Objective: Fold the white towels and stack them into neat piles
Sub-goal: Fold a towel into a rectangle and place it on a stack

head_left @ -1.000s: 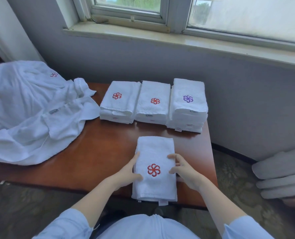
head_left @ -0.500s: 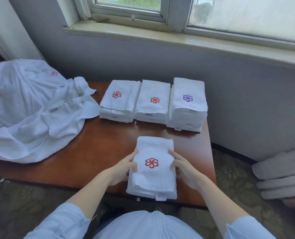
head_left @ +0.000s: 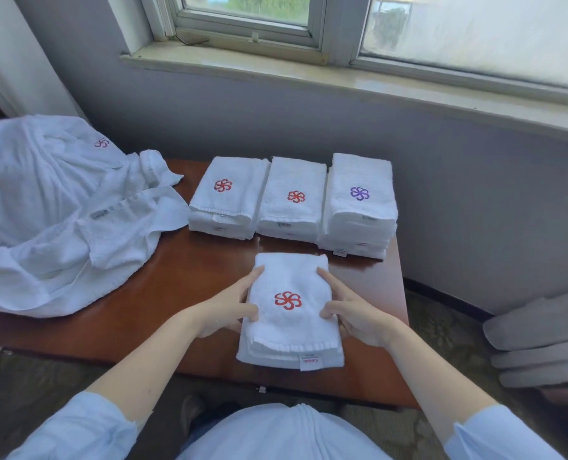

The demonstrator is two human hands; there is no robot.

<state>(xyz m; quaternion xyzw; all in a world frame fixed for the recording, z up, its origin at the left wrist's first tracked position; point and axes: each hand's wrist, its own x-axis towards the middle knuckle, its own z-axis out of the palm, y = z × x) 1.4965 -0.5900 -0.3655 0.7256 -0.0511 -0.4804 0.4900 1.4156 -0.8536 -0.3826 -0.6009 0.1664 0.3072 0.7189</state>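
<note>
A folded white towel (head_left: 290, 330) with a red flower mark lies at the near edge of the brown table (head_left: 176, 293). My left hand (head_left: 229, 307) grips its left side and my right hand (head_left: 352, 313) grips its right side, thumbs on top and fingers under the edges. At the back of the table stand three piles of folded towels: a left pile (head_left: 226, 200) and a middle pile (head_left: 292, 200) with red marks, and a taller right pile (head_left: 358, 207) with a purple mark. A heap of unfolded white towels (head_left: 53, 214) covers the table's left end.
A grey wall and a window sill (head_left: 342, 81) rise right behind the piles. Grey cushions (head_left: 541, 340) lie on the patterned carpet to the right of the table. The table's right edge runs just beside the purple-marked pile.
The towel has been folded shorter, and its near end no longer hangs over the table edge. Both hands moved from resting on top to gripping its sides.
</note>
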